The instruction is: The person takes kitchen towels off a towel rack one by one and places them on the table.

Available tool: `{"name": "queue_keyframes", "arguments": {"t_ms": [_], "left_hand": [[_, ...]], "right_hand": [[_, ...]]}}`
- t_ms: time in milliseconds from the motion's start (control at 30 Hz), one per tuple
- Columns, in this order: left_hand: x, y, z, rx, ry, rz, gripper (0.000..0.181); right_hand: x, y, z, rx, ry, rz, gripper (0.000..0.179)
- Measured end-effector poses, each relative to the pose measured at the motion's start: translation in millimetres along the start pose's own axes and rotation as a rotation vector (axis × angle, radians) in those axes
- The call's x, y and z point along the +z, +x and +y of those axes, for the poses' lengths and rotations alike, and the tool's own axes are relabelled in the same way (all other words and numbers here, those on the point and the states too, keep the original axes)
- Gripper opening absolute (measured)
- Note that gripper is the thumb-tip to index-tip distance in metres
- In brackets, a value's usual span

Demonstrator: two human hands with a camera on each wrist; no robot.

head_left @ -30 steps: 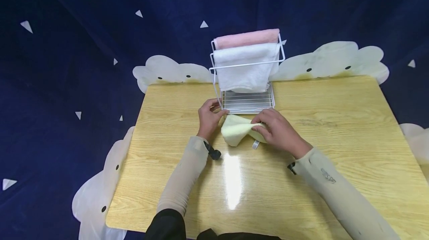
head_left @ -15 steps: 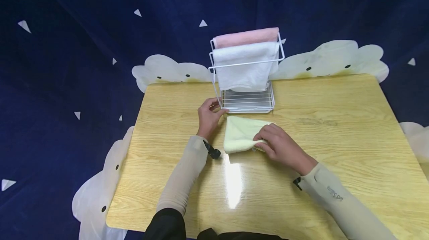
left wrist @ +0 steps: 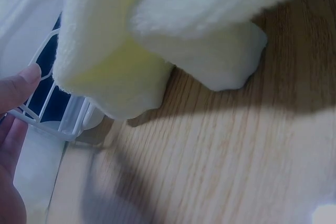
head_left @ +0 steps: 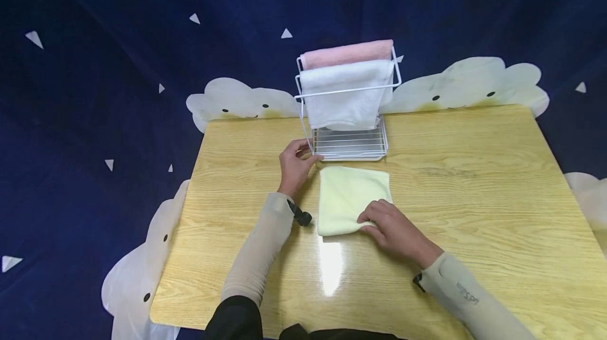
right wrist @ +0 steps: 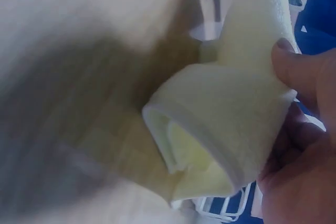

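A small pale yellow towel (head_left: 351,192), folded over, hangs from my right hand (head_left: 391,228), which pinches its near right edge. In the right wrist view the towel (right wrist: 226,95) droops in a curved fold, with the thumb pressed on its outside. My left hand (head_left: 295,167) grips the lower front left corner of a white wire towel rack (head_left: 351,90). Thumb and fingers lie on the rack's wire (left wrist: 31,114) in the left wrist view. Over the rack's rear bars hang a white towel (head_left: 348,97) and a pink towel (head_left: 348,54).
The rack's shallow base tray (head_left: 351,158) stands at the back of a wooden table (head_left: 464,213). Cloud-shaped white cushions (head_left: 246,100) line the table's rear and left edges. A dark blue curtain (head_left: 142,39) with white triangles hangs behind.
My right hand has drawn the yellow towel's edge toward the body, and the towel has spread from a bunched shape into a flatter square. My left hand stays on the rack.
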State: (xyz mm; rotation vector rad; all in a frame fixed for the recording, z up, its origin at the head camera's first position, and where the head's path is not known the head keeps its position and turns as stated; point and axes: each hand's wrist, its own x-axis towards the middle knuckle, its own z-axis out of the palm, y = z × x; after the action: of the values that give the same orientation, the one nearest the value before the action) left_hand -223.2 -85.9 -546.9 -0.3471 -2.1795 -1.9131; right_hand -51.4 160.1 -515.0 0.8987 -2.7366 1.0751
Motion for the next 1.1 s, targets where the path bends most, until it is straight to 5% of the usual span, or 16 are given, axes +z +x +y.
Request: {"name": "queue_keyframes", "arguments": {"t_ms": [1100], "left_hand": [[0.5,-2.1,1.2,0.002,-0.020,-0.003,0.047]], "right_hand": [[36,-29.8,0,0.066,-0.072,-0.119,0.014]]}}
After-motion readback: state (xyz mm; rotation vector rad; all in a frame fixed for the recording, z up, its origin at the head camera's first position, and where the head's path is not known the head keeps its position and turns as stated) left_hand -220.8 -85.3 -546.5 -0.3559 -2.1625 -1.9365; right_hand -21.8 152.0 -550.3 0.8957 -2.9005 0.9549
